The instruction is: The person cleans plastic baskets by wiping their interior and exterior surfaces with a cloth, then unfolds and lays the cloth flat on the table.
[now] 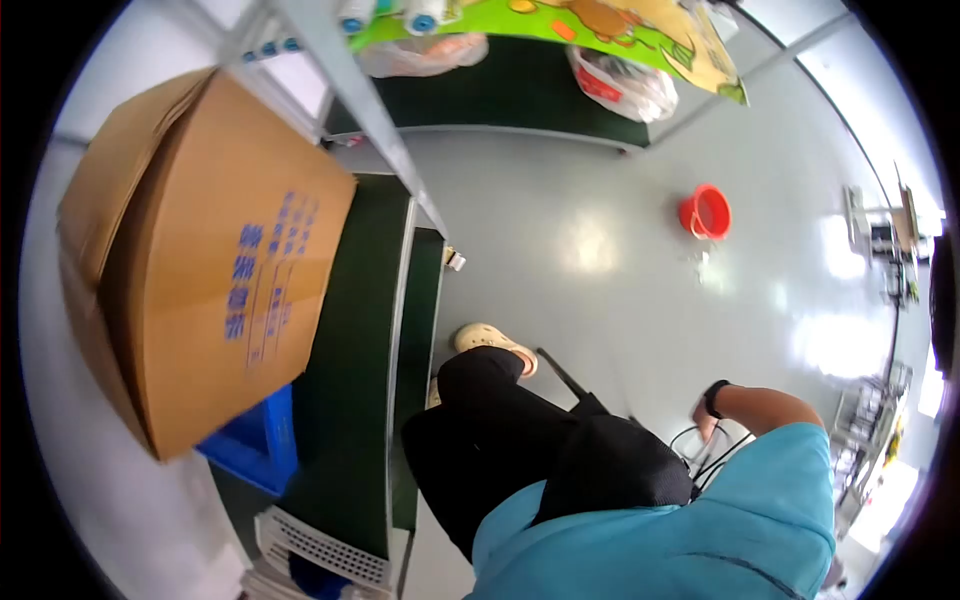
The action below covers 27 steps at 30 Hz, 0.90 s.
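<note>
My right hand hangs low at my side, below a black wristband. Thin black cables loop right beside it. The hand is small and partly hidden, so I cannot make out whether its fingers grip anything. My left hand is out of view. Left of my legs stands a shelf rack with dark green boards. On it rests a large cardboard box with blue printing, its top flap slightly raised. Beneath the box's near edge is a blue plastic crate.
A red bucket stands on the grey floor. Ahead, another shelf carries plastic bags and a green printed sheet. A white perforated basket sits at the lower left. Equipment lines the far right.
</note>
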{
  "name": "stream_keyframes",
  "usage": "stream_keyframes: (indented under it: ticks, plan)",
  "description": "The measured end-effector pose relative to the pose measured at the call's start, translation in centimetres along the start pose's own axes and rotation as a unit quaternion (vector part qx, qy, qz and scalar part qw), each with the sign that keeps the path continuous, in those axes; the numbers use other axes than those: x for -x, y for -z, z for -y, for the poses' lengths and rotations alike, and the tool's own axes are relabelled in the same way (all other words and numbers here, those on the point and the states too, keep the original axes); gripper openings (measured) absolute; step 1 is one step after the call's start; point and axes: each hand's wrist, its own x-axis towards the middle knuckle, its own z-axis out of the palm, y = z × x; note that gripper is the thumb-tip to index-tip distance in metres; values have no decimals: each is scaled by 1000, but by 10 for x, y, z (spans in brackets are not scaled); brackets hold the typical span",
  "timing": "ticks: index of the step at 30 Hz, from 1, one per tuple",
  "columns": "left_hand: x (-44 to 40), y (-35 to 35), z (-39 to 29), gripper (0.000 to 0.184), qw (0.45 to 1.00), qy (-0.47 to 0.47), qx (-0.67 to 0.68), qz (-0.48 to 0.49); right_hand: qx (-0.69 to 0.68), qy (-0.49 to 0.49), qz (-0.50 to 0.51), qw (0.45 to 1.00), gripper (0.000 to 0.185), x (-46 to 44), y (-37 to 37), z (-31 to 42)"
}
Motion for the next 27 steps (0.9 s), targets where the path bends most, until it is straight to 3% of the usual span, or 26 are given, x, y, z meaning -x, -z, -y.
stream_keyframes:
  ticks: [1, 2, 4, 5, 6, 7, 9, 11, 13, 15, 17, 19, 22, 24, 25, 27]
  plan:
    - [9, -11, 5, 27, 999, -38, 0, -17, 38, 38, -91, 994, 63, -49, 27, -24]
    - [15, -23, 9, 27, 995, -95, -10, -39, 33, -18, -213, 976, 56, 11, 70, 21]
    - [14, -53, 14, 28, 979, -166, 39, -112, 112, -3, -426, 898, 41, 33, 130, 41]
    - [-9, -79, 16, 36, 919, -107, 339, -170, 120, 5, -488, 865, 39, 42, 163, 52]
    - [-13, -60, -12, 21, 980, -16, 55, -188, 99, 44, -602, 791, 32, 50, 189, 66]
    - [-2, -55, -45, 12, 948, -58, 160, -269, 145, 59, -600, 785, 32, 60, 209, 80]
    - [22, -31, -87, 12, 905, -20, 237, -352, -22, 289, -706, 646, 27, 121, 229, 138]
    - [42, -14, -58, 14, 869, -40, 248, -426, -52, 397, -652, 643, 26, 160, 231, 181]
    - [64, 6, -45, 15, 784, -59, 354, -507, 16, 433, -614, 660, 28, 192, 230, 199]
    - [78, 23, -25, 17, 766, 12, 351, -538, -12, 438, -578, 689, 27, 211, 235, 203]
    - [84, 31, -13, 17, 770, 5, 329, -547, 65, 402, -608, 682, 27, 242, 230, 213]
    - [85, 39, -20, 15, 781, 32, 212, -586, 145, 411, -604, 667, 28, 277, 224, 226]
    - [70, 43, -21, 22, 809, -30, 93, -579, 253, 414, -621, 616, 27, 339, 201, 262]
    - [57, 46, -31, 28, 821, -65, 42, -565, 204, 457, -613, 611, 24, 371, 183, 296]
    - [45, 44, -25, 35, 814, -75, 9, -576, 225, 472, -632, 573, 20, 384, 175, 314]
    - [28, 53, -23, 54, 818, -66, -25, -571, 175, 500, -644, 552, 15, 401, 154, 351]
